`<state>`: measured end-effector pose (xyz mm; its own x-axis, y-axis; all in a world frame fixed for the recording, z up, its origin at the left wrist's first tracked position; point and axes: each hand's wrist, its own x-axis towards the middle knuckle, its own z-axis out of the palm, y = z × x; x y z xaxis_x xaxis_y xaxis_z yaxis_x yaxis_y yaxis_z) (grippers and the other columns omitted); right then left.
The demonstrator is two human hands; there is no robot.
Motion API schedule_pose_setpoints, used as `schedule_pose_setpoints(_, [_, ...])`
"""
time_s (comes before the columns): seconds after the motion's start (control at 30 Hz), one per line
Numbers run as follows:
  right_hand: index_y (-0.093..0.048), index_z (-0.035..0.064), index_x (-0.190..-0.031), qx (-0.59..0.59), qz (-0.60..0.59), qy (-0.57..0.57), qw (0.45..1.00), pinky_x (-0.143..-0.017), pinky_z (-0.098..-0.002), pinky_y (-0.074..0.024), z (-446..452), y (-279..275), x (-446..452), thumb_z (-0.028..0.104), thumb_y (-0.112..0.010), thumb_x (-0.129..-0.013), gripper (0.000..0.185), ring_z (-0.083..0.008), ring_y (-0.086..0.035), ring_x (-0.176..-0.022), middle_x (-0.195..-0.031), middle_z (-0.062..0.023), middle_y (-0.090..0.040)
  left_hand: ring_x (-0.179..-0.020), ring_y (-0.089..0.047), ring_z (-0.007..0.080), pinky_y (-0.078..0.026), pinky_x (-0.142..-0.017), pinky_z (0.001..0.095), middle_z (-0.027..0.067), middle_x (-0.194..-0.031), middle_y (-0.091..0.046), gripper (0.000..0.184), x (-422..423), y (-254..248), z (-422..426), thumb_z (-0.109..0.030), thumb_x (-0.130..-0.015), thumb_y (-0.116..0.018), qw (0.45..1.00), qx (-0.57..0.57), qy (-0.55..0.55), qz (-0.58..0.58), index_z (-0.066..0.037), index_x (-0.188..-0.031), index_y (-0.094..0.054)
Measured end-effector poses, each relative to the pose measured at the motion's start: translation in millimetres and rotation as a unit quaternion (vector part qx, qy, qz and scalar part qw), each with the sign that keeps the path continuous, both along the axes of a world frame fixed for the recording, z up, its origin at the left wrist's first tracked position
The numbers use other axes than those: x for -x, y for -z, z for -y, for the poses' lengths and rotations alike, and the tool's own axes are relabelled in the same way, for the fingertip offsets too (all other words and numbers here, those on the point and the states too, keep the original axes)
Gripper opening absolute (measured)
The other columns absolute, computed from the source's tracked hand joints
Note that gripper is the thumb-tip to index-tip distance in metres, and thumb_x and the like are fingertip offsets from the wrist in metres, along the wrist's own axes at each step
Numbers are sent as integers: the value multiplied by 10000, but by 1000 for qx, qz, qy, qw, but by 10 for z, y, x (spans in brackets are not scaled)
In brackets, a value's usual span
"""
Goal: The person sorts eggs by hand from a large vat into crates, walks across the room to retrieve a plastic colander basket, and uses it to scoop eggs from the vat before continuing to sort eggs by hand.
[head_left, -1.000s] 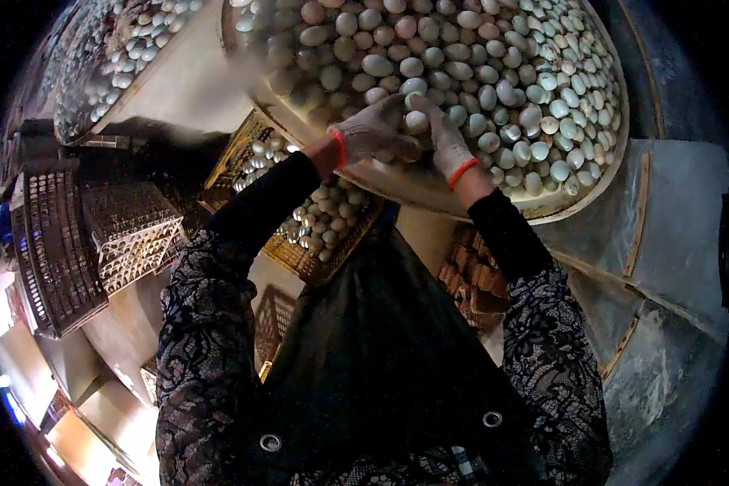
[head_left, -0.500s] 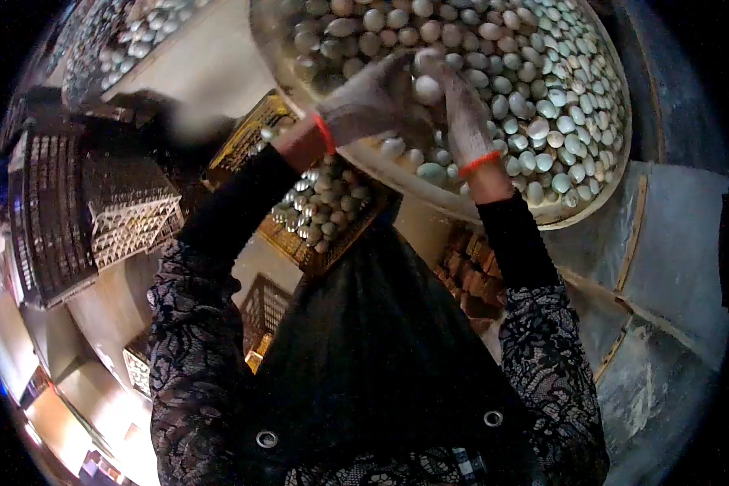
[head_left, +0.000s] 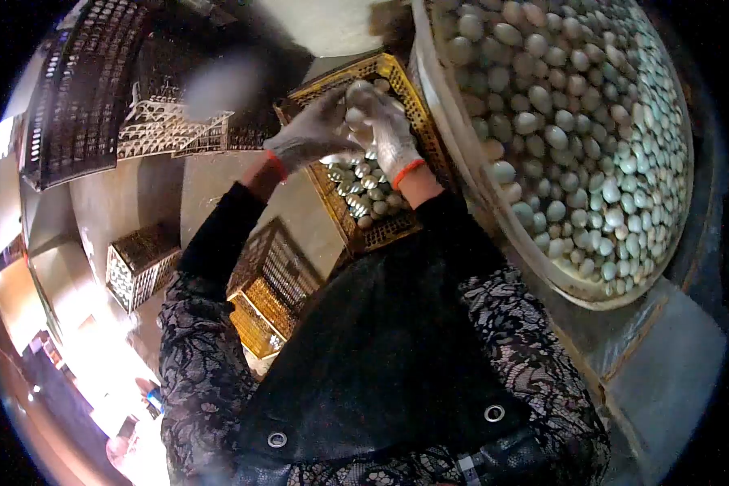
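Over the yellow crate [head_left: 419, 113], my left hand [head_left: 317, 134] and my right hand [head_left: 391, 138] are cupped close together around a few pale eggs [head_left: 355, 116]. Both wear whitish gloves with red-orange cuffs. The fingers curve about the eggs, and some fingertips are hidden. Beneath my hands, more eggs [head_left: 373, 198] lie in the crate, several of them shiny in the light. To the right of my right hand stands a large round tub [head_left: 595, 302] holding a great heap of pale, greenish and brownish eggs [head_left: 559, 138].
A dark slatted crate [head_left: 81, 97] stands at the upper left beside pale egg trays [head_left: 166, 125]. Left of my apron are a yellow-and-brown crate [head_left: 271, 300] and a smaller crate [head_left: 142, 267] on the floor. Grey slabs [head_left: 676, 356] lie at the lower right.
My hands have moved from the tub's egg heap to above the yellow crate, carrying eggs. The view has turned left, so the tub now sits farther right.
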<state>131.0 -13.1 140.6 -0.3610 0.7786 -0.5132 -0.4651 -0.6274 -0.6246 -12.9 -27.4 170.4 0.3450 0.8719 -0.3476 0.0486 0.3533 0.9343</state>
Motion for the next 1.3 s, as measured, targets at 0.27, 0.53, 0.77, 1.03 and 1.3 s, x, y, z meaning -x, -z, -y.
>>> schedule_pose_setpoints(0.27, [-420,173,-1320,159,82,31,983,-820,-409,-472,307,2287,572,436,-428,-912,485,-186,-426,-1176,-1314,1,-433,-1088,-522,326,-427,-907,399,206,-1148,-547,706,555,2140,-238,-229,-701,-691,936,-37,210,-280,-5,-1293,-378])
schedule_pose_setpoints(0.53, [-525,20,-1198,-187,342,-19,921,-914,-342,-395,425,3002,844,393,-470,-914,472,-243,-516,-1103,-1215,-129,-554,-1018,-550,389,-471,-826,460,264,-1115,-555,609,538,2740,-171,-281,-754,-623,854,-157,144,-474,-54,-1273,-400])
schedule_pose_setpoints(0.77, [-455,36,-1275,-125,421,-168,883,-879,-347,-439,398,1738,342,299,-486,-903,457,-293,-554,-993,-1131,-178,-570,-1242,-378,318,-300,-1030,461,122,-1427,-322,602,558,3040,-110,-291,-842,-516,696,-263,171,-646,-122,-1385,-319])
schedule_pose_setpoints(1.03, [-616,59,-1038,-313,304,-81,896,-814,-338,-469,704,-840,-1419,142,-599,-841,214,-215,-600,-938,-988,-69,-646,-952,-601,207,-488,-824,273,113,-1122,-588,326,-596,487,-202,114,-733,-592,893,-360,-101,-252,-6,-1035,-624])
schedule_pose_setpoints(1.3, [-432,86,-1324,-89,571,-131,806,-934,-337,-425,772,-545,-3199,420,-508,-886,556,-222,-507,-1132,-1324,-112,-460,-887,-606,335,-512,-697,424,160,-979,-624,548,-1761,-635,-697,-366,-699,-714,754,-411,263,-440,-160,-1175,-536])
